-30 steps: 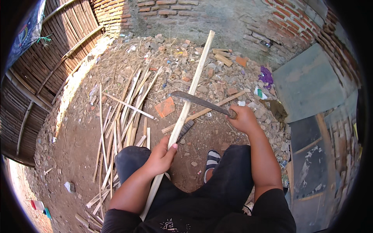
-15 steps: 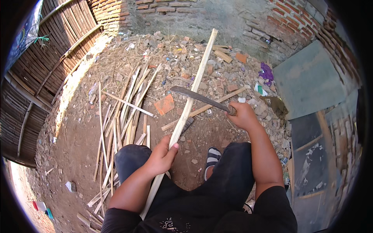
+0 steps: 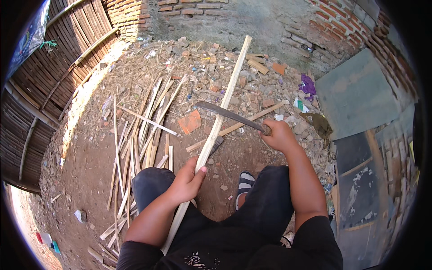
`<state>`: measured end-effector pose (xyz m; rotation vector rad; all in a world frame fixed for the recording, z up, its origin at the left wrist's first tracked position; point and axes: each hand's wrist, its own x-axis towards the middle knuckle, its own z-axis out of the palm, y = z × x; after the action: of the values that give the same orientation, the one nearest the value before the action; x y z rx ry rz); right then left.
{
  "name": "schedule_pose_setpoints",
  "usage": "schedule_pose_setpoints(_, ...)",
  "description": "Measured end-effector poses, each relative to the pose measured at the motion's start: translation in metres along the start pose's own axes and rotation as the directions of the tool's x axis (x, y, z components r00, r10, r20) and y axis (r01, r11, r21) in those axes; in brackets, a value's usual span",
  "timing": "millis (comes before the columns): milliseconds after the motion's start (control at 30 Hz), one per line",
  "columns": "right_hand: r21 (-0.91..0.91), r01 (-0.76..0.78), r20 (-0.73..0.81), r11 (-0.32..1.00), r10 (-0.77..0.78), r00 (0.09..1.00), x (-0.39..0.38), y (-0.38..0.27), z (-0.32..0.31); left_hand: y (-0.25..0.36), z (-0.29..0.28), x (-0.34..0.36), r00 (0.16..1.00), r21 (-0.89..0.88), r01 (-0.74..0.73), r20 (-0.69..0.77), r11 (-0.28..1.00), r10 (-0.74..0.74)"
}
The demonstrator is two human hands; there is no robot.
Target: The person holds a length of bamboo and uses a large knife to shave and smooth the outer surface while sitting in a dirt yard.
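Note:
My left hand (image 3: pixel 186 180) is closed around a long pale wooden strip (image 3: pixel 230 90), which slants from my lap up and away toward the wall. In my right hand (image 3: pixel 278 135) is the handle of a machete (image 3: pixel 231 114). Its dark curved blade points left and lies across the strip, well beyond my left hand. Whether the edge bites into the wood cannot be made out. Under the strip, a thinner wooden stick (image 3: pixel 258 119) rests on the ground.
To the left lies a heap of cut strips (image 3: pixel 155 121) on the dirt. Broken brick and rubble (image 3: pixel 190 122) spread ahead, up to a brick wall (image 3: pixel 202 22). Grey boards (image 3: pixel 357 94) lean at the right, and a woven bamboo wall (image 3: pixel 54 67) stands at the left.
The machete has shifted very slightly left and down along the strip, with my right hand moving a little the same way. My left hand keeps its hold in almost the same place.

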<state>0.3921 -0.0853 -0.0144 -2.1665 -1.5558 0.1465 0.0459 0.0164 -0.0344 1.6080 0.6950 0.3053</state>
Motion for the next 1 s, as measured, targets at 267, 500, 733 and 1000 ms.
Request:
schedule_pose_setpoints(267,-0.012,-0.009,-0.029,1.000,0.008,1.000,-0.001,0.001,-0.004,-0.002,0.004,0.001,0.999,0.049,-0.031,0.031,0.998,0.029)
schedule_pose_setpoints(500,0.009,0.065,-0.033,0.998,-0.065,0.997,0.000,0.003,0.004,-0.009,0.007,0.004,0.992,0.055,-0.123,0.034,0.991,0.122)
schedule_pose_setpoints(733,-0.033,-0.005,0.000,0.999,0.005,1.000,0.003,-0.004,-0.001,-0.004,0.009,0.001,0.999,0.093,-0.017,0.044,0.995,0.013)
schedule_pose_setpoints(1000,-0.025,0.006,-0.001,1.000,-0.006,1.000,0.001,-0.001,0.003,-0.009,0.011,0.001,0.990,0.089,-0.131,0.066,0.987,0.125)
